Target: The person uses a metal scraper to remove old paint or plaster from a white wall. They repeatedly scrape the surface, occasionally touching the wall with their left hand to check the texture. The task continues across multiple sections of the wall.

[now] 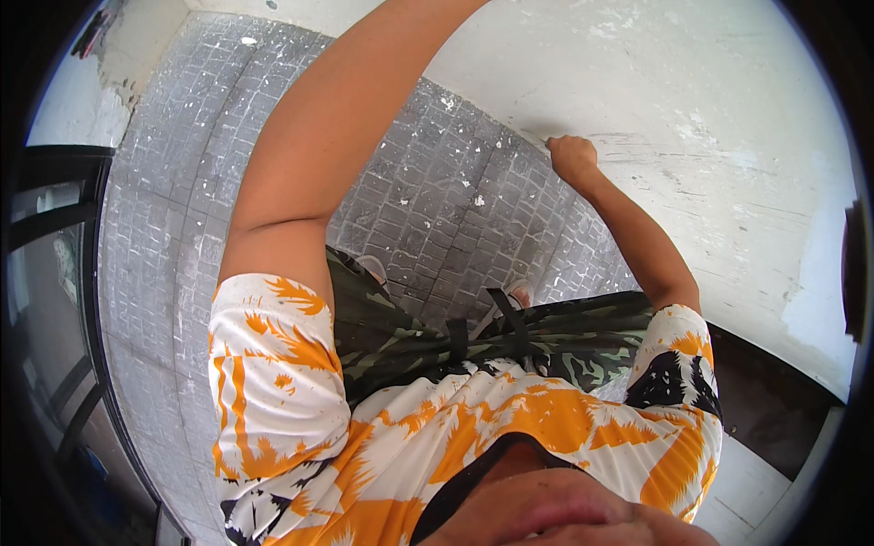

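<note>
The wall (710,136) was big and pale, a soft white that looked old and worn. Thin grey scratches ran across it, with rough spots and small bright white patches. One smooth patch on it, well away from the right hand (574,159), looked a bit blue. Close by that hand, down near the bottom of the wall, there was a dark smudge or shadow.

The right hand was right up by the low part of the wall, near where the wall met the floor (401,173). Its fingers (557,150) were curled up in a fist, and the wall was just beside them. I could not tell if they touched it, or if a little thing was tucked inside. The left arm (309,136) reached up toward the wall, too, but its hand was past the top edge of the view, so I could not tell what those fingers did.

The floor beside the wall was made of little grey blocks, with white bits dotted all over. The person stood facing the wall, in a white, orange and black shirt (546,409) and green camouflage pants (592,323) with black straps (458,338). Across the floor from the wall was a black frame (97,273) with glass in it.
</note>
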Tool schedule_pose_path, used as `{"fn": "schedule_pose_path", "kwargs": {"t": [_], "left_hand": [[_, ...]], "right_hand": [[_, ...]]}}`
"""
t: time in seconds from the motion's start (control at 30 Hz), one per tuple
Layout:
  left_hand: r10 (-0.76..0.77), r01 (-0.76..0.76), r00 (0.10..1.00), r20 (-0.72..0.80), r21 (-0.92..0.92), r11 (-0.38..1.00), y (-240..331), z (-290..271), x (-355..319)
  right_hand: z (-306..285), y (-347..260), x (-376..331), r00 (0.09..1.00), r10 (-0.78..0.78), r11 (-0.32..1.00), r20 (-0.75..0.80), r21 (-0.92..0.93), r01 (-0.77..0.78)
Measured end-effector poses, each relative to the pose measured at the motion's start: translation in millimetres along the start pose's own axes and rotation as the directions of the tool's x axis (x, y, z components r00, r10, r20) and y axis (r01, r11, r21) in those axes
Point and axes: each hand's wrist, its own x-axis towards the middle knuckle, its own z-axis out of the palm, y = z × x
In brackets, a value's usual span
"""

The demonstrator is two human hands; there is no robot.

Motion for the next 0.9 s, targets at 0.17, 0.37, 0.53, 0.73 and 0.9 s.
{"fn": "schedule_pose_path", "kwargs": {"t": [0.17,0.37,0.53,0.73,0.9], "left_hand": [[-0.003,0.004,1.000,-0.027,0.034,0.999,6,-1,-1],[-0.007,0.009,0.999,-0.044,0.038,0.999,3,0,-1],[-0.044,0.040,0.998,0.042,0.093,0.995,1,4,5],[-0.045,0.048,0.999,-0.029,0.111,0.993,-2,13,9],[0.036,-0.020,0.993,-0.114,0.137,0.990,-7,13,11]], "right_hand": [[65,36,-35,0.986,0.103,0.984,-0.129,0.156,-0.082],[107,13,-14,0.992,0.055,0.991,-0.113,0.124,-0.040],[109,59,-32,0.985,0.014,0.993,-0.170,0.122,0.007],[1,194,-174,0.922,0.350,0.926,-0.164,0.211,-0.314],[49,154,-155,0.926,0.353,0.923,-0.136,0.215,-0.320]]}}
